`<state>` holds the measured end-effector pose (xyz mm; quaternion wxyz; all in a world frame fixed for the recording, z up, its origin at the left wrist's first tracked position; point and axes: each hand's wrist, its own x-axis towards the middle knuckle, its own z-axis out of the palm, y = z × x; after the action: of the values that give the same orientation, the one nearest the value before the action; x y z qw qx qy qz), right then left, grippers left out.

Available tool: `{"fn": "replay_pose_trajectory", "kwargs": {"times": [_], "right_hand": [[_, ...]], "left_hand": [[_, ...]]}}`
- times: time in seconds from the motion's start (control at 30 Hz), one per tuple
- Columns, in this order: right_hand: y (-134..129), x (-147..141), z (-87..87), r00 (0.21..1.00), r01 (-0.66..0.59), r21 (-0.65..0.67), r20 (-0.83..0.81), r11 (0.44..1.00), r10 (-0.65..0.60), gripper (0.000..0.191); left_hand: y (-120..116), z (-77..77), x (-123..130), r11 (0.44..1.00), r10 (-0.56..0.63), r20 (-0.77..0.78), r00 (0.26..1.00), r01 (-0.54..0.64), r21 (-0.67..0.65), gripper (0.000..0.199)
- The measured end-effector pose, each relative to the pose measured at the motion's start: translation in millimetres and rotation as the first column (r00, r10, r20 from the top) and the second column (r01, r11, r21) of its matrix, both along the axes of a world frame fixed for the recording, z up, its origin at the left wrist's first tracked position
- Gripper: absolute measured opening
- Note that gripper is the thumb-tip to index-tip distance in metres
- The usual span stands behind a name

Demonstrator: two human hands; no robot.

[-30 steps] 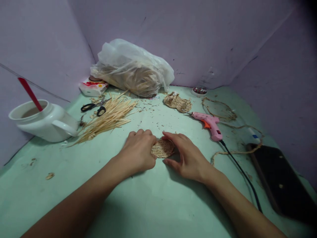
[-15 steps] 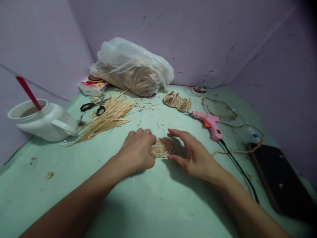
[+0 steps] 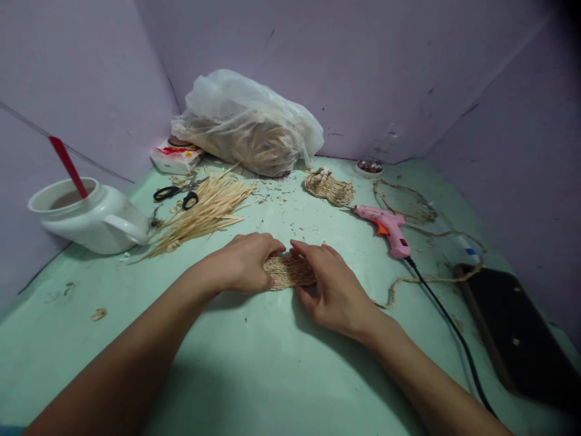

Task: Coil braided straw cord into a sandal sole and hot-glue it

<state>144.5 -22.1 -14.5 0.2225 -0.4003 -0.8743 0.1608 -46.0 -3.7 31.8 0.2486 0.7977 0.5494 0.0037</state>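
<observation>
A flat coiled piece of braided straw (image 3: 288, 272) lies on the pale green table between my hands. My left hand (image 3: 247, 263) is closed round its left end. At its right end, my right hand (image 3: 333, 281) grips it with thumb and fingers at the near and far edges. From under my right hand a braided cord (image 3: 394, 293) runs out to the right and loops back. A second coiled straw piece (image 3: 329, 186) lies beyond my hands, near the nozzle of a pink glue gun (image 3: 384, 229).
Black-handled scissors (image 3: 179, 192) and loose straw strips (image 3: 209, 209) lie at the left, near a white pitcher (image 3: 113, 218). A plastic bag (image 3: 254, 121) stands at the back. A black phone (image 3: 512, 333) and the gun's cable are at the right.
My right hand has closed in from the right and taken hold of the coiled piece's right end. My left hand has shifted slightly left, and more of the piece's middle shows.
</observation>
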Motion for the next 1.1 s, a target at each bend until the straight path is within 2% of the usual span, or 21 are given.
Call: {"fn": "replay_pose_trajectory", "kwargs": {"times": [0.1,0.33,0.53,0.6,0.67,0.77,0.9,1.1], "right_hand": [[0,-4,1.1,1.000,-0.010,0.024,-0.002,1.000,0.011,0.066],[8,-12,9.3,0.999,-0.032,-0.073,0.024,0.997,0.034,0.069],[13,-14,10.7,0.997,-0.007,-0.121,0.073,0.993,0.016,0.073],[13,-14,10.4,0.997,0.005,-0.125,0.074,0.992,0.004,0.072],[13,-14,10.0,0.998,0.014,-0.119,0.069,0.993,-0.006,0.070],[12,-14,8.4,0.998,0.023,-0.112,0.056,0.993,-0.017,0.070],[10,-13,5.9,0.999,0.026,-0.103,0.035,0.994,-0.023,0.070],[7,-13,4.2,0.998,0.046,-0.112,0.049,0.993,-0.040,0.068]], "left_hand": [[-1,-3.0,1,0.999,-0.050,0.012,0.999,0.050,0.000,0.037],[0,-5.9,0,0.999,0.024,0.084,0.996,-0.022,-0.024,0.047],[6,3.6,-9,0.981,0.173,0.138,0.975,-0.159,-0.108,0.066],[9,8.2,-17,0.969,0.241,0.105,0.965,-0.233,-0.083,0.060],[12,11.3,-24,0.956,0.287,0.033,0.957,-0.285,-0.069,0.045],[13,12.8,-29,0.944,0.303,-0.070,0.950,-0.310,-0.110,0.024],[10,11.0,-26,0.939,0.287,-0.127,0.950,-0.305,-0.159,0.022],[10,4.9,-22,0.939,0.290,-0.152,0.945,-0.312,-0.143,0.022]]}}
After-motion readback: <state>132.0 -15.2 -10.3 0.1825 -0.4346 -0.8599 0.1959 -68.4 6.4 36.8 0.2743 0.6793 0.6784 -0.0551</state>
